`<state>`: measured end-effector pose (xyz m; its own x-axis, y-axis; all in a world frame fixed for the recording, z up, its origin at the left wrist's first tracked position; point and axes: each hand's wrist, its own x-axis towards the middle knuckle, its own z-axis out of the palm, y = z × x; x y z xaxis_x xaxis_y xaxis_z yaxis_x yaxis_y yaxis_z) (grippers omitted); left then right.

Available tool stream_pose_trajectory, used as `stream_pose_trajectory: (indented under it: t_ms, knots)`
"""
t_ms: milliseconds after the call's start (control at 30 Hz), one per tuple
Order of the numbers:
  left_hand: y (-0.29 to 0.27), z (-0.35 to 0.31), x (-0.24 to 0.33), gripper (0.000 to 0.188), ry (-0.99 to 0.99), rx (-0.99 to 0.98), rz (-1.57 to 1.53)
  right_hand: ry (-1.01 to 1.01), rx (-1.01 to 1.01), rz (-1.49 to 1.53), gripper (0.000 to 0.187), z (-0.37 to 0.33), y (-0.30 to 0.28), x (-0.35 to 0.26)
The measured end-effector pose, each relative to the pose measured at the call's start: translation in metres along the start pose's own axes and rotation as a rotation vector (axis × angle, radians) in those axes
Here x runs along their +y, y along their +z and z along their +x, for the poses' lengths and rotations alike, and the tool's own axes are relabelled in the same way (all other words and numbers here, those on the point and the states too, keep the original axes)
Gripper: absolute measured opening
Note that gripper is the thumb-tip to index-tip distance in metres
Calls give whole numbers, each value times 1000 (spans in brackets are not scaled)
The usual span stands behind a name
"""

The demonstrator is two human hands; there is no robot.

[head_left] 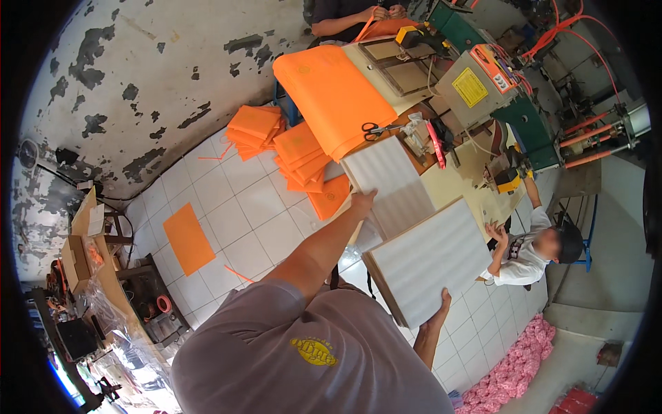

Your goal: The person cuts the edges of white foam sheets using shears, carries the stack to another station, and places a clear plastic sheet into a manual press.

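My left hand (362, 204) is closed on the near left edge of a flat stack of white foam-like sheets (389, 176) lying at the table's edge. My right hand (436, 314) grips the near edge of a second, thicker white-topped stack (431, 262), which has brownish sides. Its thumb side shows at the edge and the other fingers are hidden underneath. This thicker stack is in front of my body and partly overlaps the first one. Black-handled scissors (376, 131) lie just beyond the far stack, beside a large folded orange fabric sheet (334, 96).
Piles of orange fabric pieces (300, 152) lie on the tiled floor, left of the table. A machine with a grey control box (476, 79) stands at the far right. One co-worker (524, 255) sits at the right, another (345, 17) at the far side. Pink material (514, 359) lies near right.
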<state>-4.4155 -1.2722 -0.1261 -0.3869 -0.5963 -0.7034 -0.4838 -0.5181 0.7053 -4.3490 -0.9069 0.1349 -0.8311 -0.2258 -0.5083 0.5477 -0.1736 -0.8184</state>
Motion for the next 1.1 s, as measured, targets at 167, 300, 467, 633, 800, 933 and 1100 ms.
stream_pose_trajectory:
  t_ms: [167, 300, 467, 633, 800, 933, 1100]
  knots:
    - [18, -5, -11, 72, 110, 138, -73, 7, 61, 22, 80, 18, -12, -9]
    - [-1, -20, 17, 86, -39, -192, 7, 21, 58, 78, 73, 36, -8, -9]
    - [-54, -41, -3, 82, -39, -177, -241, 46, -82, 159, 67, 75, 48, 5]
    - [-70, -217, 55, 83, 37, -531, -486, 25, -96, 269, 61, 93, 93, 24]
    - [-66, -200, 87, 88, 186, -196, -304, -45, -175, 238, 61, 101, 131, 43]
    - [-98, -159, 118, 91, 275, -283, -344, -16, -196, 208, 63, 103, 164, 52]
    - [-118, -87, 199, 97, 274, -619, 110, 324, -253, 183, 59, 126, 182, 105]
